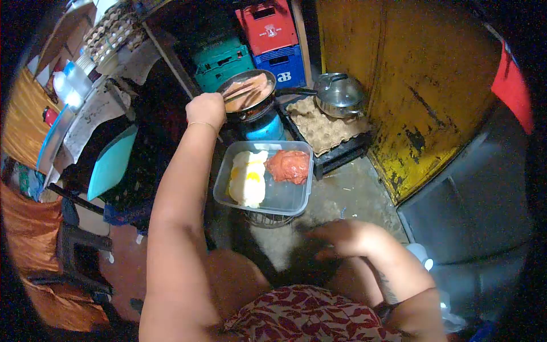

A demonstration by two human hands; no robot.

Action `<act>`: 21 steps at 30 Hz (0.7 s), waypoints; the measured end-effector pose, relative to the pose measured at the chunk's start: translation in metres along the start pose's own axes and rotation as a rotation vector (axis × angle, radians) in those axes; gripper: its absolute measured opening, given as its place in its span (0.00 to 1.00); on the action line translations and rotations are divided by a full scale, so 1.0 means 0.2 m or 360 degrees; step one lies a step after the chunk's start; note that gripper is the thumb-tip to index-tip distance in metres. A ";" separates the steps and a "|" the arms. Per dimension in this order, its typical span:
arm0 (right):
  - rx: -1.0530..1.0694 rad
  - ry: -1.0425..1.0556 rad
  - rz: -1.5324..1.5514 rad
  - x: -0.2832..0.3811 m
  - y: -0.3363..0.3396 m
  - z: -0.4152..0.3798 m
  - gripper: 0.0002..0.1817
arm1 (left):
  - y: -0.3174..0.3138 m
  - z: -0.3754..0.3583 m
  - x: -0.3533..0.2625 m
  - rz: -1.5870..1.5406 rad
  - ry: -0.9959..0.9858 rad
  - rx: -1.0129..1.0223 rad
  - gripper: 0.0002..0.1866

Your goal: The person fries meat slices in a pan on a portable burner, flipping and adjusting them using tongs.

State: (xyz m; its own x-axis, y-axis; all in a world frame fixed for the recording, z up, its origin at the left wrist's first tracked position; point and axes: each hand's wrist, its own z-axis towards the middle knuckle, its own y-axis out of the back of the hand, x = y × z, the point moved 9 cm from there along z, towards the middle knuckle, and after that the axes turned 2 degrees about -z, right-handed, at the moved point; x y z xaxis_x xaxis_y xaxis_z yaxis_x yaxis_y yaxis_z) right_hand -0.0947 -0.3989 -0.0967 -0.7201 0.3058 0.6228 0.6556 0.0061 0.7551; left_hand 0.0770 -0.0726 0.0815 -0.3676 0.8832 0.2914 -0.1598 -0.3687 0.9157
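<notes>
My left hand is closed around thin dark tongs, whose two prongs reach over the frying pan. Pinkish-brown slices of meat lie in the pan, which sits on a burner with a bright blue body. My right hand hangs near my right knee, its fingers loosely apart, partly in shadow, holding nothing. Between both hands stands a clear plastic container. Fried eggs fill its left side, and reddish slices of meat its right.
Right of the pan, a lidded glass pot stands beside an egg tray on a dark stand. Red, blue and green crates are stacked behind. A worn yellow panel borders the right. Egg trays sit upper left.
</notes>
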 end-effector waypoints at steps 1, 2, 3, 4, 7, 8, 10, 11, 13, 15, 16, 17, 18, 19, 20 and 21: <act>0.0029 -0.0027 -0.0019 -0.01 0.00 0.00 0.38 | -0.02 0.02 0.00 0.0031 0.0019 0.0010 0.11; 0.0060 -0.0057 -0.0036 -0.02 0.00 0.00 0.38 | -0.04 0.04 -0.01 0.0028 0.0011 0.0011 0.11; 0.0057 -0.0066 -0.0030 -0.02 0.00 0.00 0.38 | -0.05 0.04 -0.02 0.0075 0.0005 0.0004 0.11; 0.0026 -0.0035 -0.0082 -0.01 0.02 -0.01 0.38 | -0.05 0.05 -0.04 0.0123 -0.0003 -0.0003 0.12; 0.0027 -0.0030 -0.0123 0.00 0.02 0.01 0.38 | -0.09 0.07 -0.06 0.0161 0.0046 -0.0079 0.12; 0.0063 -0.0050 -0.0121 0.00 0.01 0.01 0.37 | -0.10 0.08 -0.06 0.0159 0.0039 -0.0077 0.12; 0.0100 -0.0060 -0.0084 0.00 0.02 0.02 0.37 | -0.13 0.09 -0.06 0.0110 0.0082 0.0029 0.14; 0.0137 -0.0065 -0.0053 0.00 0.01 0.03 0.37 | -0.14 0.09 -0.06 0.0108 0.0077 0.0031 0.14; 0.0094 -0.0077 0.0181 -0.03 -0.02 0.02 0.37 | -0.14 0.10 -0.05 0.0072 0.0102 -0.0015 0.15; 0.0046 -0.0088 0.0415 -0.03 0.01 0.03 0.37 | -0.16 0.12 -0.05 0.0058 0.0101 -0.0008 0.15; 0.0138 -0.0067 0.0156 0.01 0.03 0.03 0.37 | -0.17 0.12 -0.05 0.0046 0.0107 -0.0002 0.15; 0.0228 -0.0045 -0.0105 0.03 0.04 0.03 0.37 | -0.19 0.13 -0.06 0.0047 0.0101 -0.0004 0.15; 0.0224 -0.0047 -0.0102 0.03 0.03 0.04 0.37 | -0.20 0.13 -0.07 0.0067 0.0112 -0.0007 0.15; 0.0200 -0.0027 -0.0117 0.02 0.03 0.04 0.38 | -0.22 0.14 -0.07 0.0087 0.0122 -0.0011 0.15; 0.0175 -0.0009 -0.0132 0.02 0.02 0.05 0.38 | -0.23 0.15 -0.07 0.0087 0.0116 -0.0013 0.15; 0.0171 -0.0014 -0.0128 0.00 0.00 0.05 0.38 | -0.23 0.15 -0.07 0.0061 0.0128 -0.0018 0.15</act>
State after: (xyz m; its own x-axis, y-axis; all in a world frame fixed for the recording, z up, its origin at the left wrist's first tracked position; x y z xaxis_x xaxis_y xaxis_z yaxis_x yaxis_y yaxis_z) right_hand -0.0922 -0.3899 -0.0992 -0.7698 0.3084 0.5588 0.6165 0.1327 0.7761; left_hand 0.1179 -0.0594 0.0434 -0.4458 0.8424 0.3028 -0.1541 -0.4054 0.9011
